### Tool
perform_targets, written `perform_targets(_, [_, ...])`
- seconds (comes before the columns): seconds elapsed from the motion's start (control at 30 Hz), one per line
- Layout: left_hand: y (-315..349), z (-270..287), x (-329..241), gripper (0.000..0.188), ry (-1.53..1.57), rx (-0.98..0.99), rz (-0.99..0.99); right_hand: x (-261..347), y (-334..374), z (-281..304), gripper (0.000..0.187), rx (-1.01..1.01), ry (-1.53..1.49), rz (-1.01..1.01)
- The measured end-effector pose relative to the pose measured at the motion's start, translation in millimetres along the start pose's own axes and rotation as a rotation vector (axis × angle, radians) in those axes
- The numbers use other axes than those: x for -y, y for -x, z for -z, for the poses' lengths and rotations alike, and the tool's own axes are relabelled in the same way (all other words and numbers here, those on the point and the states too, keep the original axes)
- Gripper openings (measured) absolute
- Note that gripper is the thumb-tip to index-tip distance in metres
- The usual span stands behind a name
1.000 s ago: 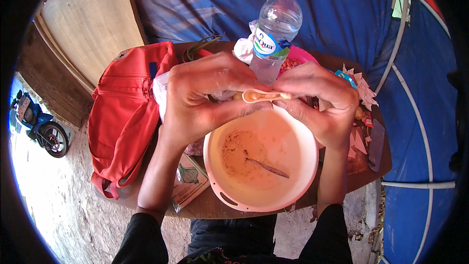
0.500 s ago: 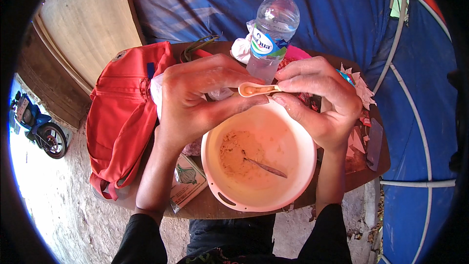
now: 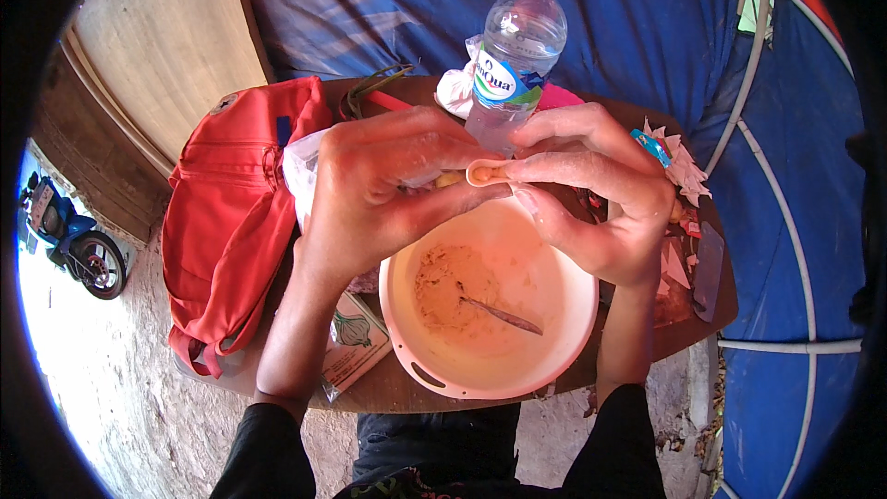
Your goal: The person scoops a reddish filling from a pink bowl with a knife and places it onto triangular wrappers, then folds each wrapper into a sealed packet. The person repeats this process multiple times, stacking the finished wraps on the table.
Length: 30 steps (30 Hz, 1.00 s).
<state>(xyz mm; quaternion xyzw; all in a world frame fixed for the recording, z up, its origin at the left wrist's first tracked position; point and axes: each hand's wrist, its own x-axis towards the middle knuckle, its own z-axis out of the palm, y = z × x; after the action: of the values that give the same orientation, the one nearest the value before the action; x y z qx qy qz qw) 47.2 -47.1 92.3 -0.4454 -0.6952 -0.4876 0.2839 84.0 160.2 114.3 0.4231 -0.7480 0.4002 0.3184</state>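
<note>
Above the bowl, both hands pinch a small pale folded dumpling wrapper (image 3: 484, 173) with orange-brown filling showing at its open edge. My left hand (image 3: 379, 180) holds its left part between thumb and fingers, which partly hide it. My right hand (image 3: 601, 189) presses its right end, thumb below and fingertips above. Below them stands a large white plastic bowl (image 3: 580, 300) with a slotted handle. Inside the bowl a pale brown paste (image 3: 448, 291) lies to the left, and a metal spoon (image 3: 504, 316) rests with one end in it.
A clear water bottle (image 3: 522, 28) with a blue cap stands behind the hands. A red backpack (image 3: 236, 194) lies on the left of the brown table (image 3: 711, 300). A flat box (image 3: 356, 346) sits left of the bowl; torn wrappers (image 3: 684, 176) lie right. Blue tarpaulin (image 3: 628, 18) hangs behind.
The wrapper has been turned and folded further, so less filling shows. My right fingers have moved slightly left over it. The bowl and spoon stay where they were.
</note>
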Motion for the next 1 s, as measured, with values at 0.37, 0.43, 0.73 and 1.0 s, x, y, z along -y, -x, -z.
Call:
perform_targets(0.37, [-0.9,-3.2,1.9,0.021,0.021,0.012,-0.032,0.2,-0.4,3.0,0.020,0.015,0.002,0.008])
perform_targets(0.43, [-0.5,-3.1,2.5,0.022,-0.002,0.024,-0.040,0.7,-0.3,2.8,0.021,-0.022,-0.019,-0.029])
perform_targets(0.73, [0.7,-3.1,3.7,0.020,0.199,0.083,0.111,2.4,4.0,-2.6,0.018,-0.014,0.000,-0.133])
perform_targets(1.0, [2.4,-7.6,9.5,0.015,0.391,0.034,0.240,4.6,4.8,-2.9,0.015,0.016,-0.002,-0.270])
